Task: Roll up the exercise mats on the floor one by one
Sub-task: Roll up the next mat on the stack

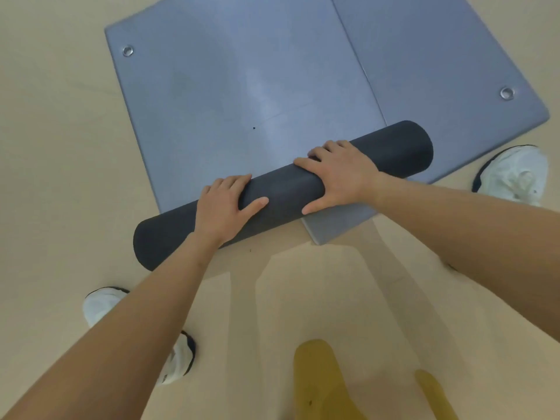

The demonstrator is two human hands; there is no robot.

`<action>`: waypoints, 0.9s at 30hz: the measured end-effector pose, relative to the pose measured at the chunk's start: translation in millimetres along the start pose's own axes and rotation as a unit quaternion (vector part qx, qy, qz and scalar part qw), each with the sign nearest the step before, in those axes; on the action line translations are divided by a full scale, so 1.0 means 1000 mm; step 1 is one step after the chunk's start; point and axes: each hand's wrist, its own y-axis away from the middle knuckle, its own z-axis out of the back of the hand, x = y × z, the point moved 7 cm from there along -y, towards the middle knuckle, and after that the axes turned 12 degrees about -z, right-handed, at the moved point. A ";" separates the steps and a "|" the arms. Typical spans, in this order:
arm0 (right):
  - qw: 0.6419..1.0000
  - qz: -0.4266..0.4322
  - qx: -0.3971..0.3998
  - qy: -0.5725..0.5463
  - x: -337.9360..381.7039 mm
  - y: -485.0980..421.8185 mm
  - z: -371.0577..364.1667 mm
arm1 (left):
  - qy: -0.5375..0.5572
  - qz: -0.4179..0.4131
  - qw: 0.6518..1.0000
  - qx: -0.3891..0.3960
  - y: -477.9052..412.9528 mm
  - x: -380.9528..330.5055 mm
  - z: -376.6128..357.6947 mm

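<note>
Open floor [45,177] spreads wide on the left, beyond the left shoe [101,304]. The dark roll [285,183] slants across the grey mat's [242,86] near corner, its left end out over the floor. The left hand [222,209] and right hand [341,174] press on top of it, fingers draped over and thumbs spread. A second mat [439,71] abuts on the right, with the right shoe [515,177] near its edge.
</note>
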 end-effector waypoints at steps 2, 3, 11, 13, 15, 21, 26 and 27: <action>0.999 -0.002 0.029 -0.022 -0.004 -0.017 0.009 | -0.019 -0.003 0.996 -0.085 0.007 -0.012 0.010; 0.998 -0.001 0.045 -0.032 -0.006 -0.025 0.013 | -0.031 -0.009 0.993 -0.110 0.010 -0.019 0.012; 0.999 -0.047 0.018 -0.017 -0.021 -0.061 0.036 | -0.107 -0.014 0.994 0.008 -0.015 -0.007 -0.005; 0.995 -0.080 -0.062 0.022 -0.023 -0.058 0.047 | -0.099 -0.005 0.995 0.024 -0.031 0.003 0.000; 0.991 -0.075 -0.115 0.003 -0.023 -0.048 0.046 | -0.078 0.006 0.997 0.028 -0.043 0.009 0.004; 0.997 -0.021 -0.045 0.057 -0.024 -0.045 0.020 | -0.044 0.025 0.995 0.089 -0.069 0.027 0.009; 0.997 -0.034 0.059 0.037 -0.026 -0.084 0.033 | 0.014 0.058 0.987 0.146 -0.092 0.040 0.012; 0.997 -0.024 0.062 0.030 -0.026 -0.088 0.034 | 0.023 0.061 0.987 0.147 -0.094 0.042 0.012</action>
